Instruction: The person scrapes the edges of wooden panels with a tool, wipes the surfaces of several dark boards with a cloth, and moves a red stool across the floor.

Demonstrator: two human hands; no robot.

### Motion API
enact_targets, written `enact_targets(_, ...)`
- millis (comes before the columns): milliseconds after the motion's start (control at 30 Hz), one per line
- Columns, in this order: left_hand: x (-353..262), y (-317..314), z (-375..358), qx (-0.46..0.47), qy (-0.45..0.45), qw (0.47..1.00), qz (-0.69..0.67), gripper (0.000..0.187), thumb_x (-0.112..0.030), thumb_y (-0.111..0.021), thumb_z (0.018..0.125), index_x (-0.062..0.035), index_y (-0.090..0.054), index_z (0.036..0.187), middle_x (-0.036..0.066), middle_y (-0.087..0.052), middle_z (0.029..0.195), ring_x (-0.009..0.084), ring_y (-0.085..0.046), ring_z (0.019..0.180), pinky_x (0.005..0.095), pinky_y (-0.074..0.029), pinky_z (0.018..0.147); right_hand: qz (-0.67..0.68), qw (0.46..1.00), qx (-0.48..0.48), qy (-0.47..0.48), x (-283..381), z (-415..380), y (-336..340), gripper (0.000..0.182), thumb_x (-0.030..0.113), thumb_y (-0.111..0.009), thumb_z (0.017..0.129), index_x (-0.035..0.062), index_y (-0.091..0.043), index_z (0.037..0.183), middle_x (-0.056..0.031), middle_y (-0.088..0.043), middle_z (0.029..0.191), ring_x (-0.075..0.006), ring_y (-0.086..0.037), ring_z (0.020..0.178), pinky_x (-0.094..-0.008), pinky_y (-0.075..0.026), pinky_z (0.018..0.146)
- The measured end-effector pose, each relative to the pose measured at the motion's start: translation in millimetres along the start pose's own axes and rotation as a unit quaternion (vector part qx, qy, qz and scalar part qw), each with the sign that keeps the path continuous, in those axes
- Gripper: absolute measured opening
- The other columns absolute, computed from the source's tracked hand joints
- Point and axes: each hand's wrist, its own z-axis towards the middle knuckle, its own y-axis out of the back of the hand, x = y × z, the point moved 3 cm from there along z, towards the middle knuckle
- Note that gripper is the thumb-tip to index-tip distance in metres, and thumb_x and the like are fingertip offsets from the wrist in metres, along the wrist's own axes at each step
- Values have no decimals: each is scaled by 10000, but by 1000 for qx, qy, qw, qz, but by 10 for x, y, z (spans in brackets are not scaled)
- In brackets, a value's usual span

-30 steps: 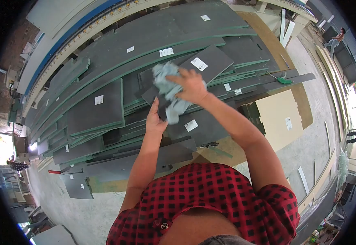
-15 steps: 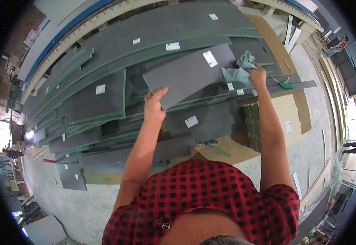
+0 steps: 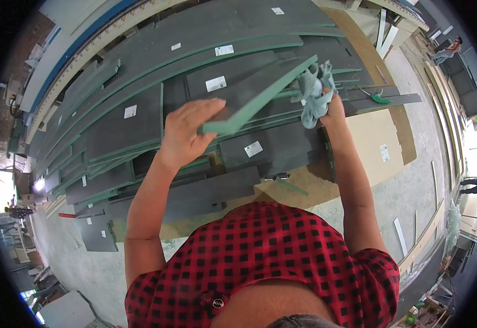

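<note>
A dark grey board with a green edge (image 3: 265,97) is tilted up over the stacked boards, its long green edge facing me. My left hand (image 3: 186,131) grips its near left corner, fingers above and thumb below. My right hand (image 3: 332,112) is closed around a crumpled light blue-green cloth (image 3: 317,95) at the board's right end. The cloth hides part of that end and some of the fingers. Just behind the tilted board lies a grey board with a white label (image 3: 215,83).
Many grey boards with green edges, such as a labelled one (image 3: 126,123), lie in stacks. Beige boards (image 3: 369,142) stand at right, near a green-handled tool (image 3: 380,99). A long machine beam (image 3: 112,38) runs behind. A person (image 3: 449,50) is at far right.
The board has turned from showing its labelled flat face to showing its green edge. My left hand has shifted left along with its corner. The cloth has moved slightly left, bunched against the board's end.
</note>
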Motion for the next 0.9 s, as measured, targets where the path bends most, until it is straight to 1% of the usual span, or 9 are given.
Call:
enact_targets(67, 74, 8, -141, 27, -52, 998, 27, 379, -32, -643, 684, -48, -620, 1062, 111, -634, 1010, 315, -610, 970, 360, -496, 828, -54, 998, -4, 23, 35, -122, -29, 225, 37, -515, 851, -16, -572, 1062, -85, -621, 954, -195, -620, 839, -310, -509, 744)
enact_targets(167, 131, 15, -303, 50, -106, 986, 120, 474, 40, -591, 585, -69, -626, 1046, 76, -623, 1016, 265, -591, 1001, 379, -486, 866, -118, 985, -76, 98, 297, -416, -303, 394, -72, -518, 764, -55, -508, 1158, -117, -608, 968, -203, -616, 817, -303, -501, 722)
enact_targets(333, 171, -61, -460, 51, -159, 971, 171, 465, 49, -584, 569, -80, -634, 1013, 70, -560, 989, 264, -557, 1006, 403, -473, 889, -223, 966, 32, 126, 663, -891, -1157, 579, -58, -681, 661, -64, -490, 1208, -144, -607, 994, -187, -609, 839, -280, -487, 739)
enact_targets(400, 153, -101, -526, 77, -132, 974, 165, 420, 39, -593, 563, -74, -629, 965, 94, -510, 985, 296, -538, 1008, 420, -476, 876, -343, 933, 91, 55, 580, -1071, -1490, 590, -8, -726, 662, -15, -518, 1214, -103, -598, 1075, -165, -597, 910, -267, -483, 780)
enact_targets(467, 216, -171, -615, 56, -124, 981, 137, 392, 30, -599, 561, -70, -625, 939, 104, -497, 983, 317, -531, 1011, 425, -479, 855, -519, 781, 234, 255, 352, -1234, -1814, 627, 82, -765, 627, 35, -544, 1212, -137, -575, 1164, -226, -550, 1070, -327, -461, 868)
enact_targets(500, 234, -180, -634, 35, -108, 987, 111, 364, 21, -606, 560, -66, -620, 912, 114, -484, 981, 339, -525, 1013, 429, -481, 834, -568, 739, 296, 210, 175, -1296, -1939, 684, 131, -777, 597, 121, -539, 1239, -186, -548, 1162, -292, -520, 1119, -370, -430, 925)
enact_targets(600, 192, -202, -688, 31, -115, 982, 144, 275, 16, -616, 557, -49, -600, 823, 113, -476, 960, 358, -520, 993, 433, -487, 768, -669, 579, 308, 349, -218, -1516, -2162, 718, 177, -771, 515, 244, -553, 1196, -162, -495, 1153, -376, -523, 960, -402, -470, 842)
enact_targets(733, 229, -233, -729, 22, -115, 980, 161, 194, 9, -626, 577, -52, -573, 753, 98, -489, 973, 327, -529, 952, 410, -503, 762, -674, 606, 310, 285, -313, -1086, -2030, 570, 206, -705, 577, 273, -601, 1134, -106, -537, 1110, -362, -543, 957, -412, -489, 831)
enact_targets(900, 157, -287, -733, 19, -138, 977, 162, 150, 21, -620, 623, -44, -548, 737, 71, -525, 950, 269, -548, 939, 376, -506, 844, -779, 599, 114, 146, -98, 59, -1509, 525, 321, -662, 623, 300, -612, 1146, -95, -552, 1172, -330, -550, 1065, -390, -482, 870)
